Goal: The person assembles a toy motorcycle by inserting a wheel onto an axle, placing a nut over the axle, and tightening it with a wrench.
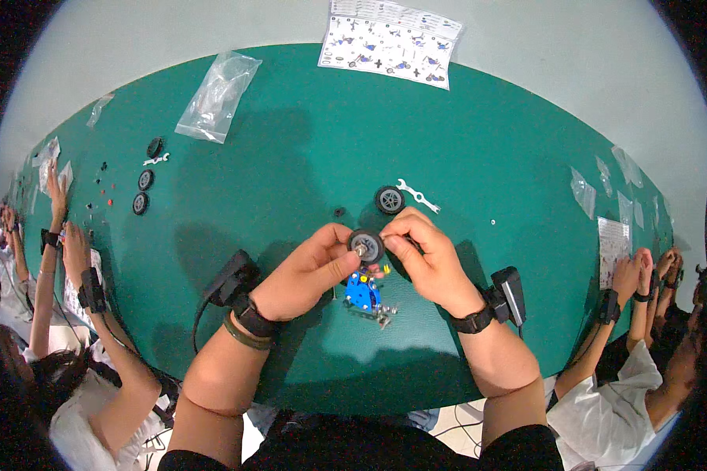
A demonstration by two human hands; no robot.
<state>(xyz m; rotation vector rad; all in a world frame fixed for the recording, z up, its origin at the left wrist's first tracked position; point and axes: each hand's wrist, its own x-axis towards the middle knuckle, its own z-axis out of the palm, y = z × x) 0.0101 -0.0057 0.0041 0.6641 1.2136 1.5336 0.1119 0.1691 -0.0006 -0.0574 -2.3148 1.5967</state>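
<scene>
My left hand and my right hand meet over the green table, both pinching a small black wheel with a grey hub. Just below the wheel sits a blue toy body with yellow and red bits and a grey base, partly hidden by my left thumb. A second black wheel lies on the table just beyond my right hand, with a white plastic wrench beside it. A small black piece lies above my left hand.
An instruction sheet lies at the far edge, an empty clear bag at far left. Other people's hands work at the left beside three black wheels; more hands and a sheet are at the right.
</scene>
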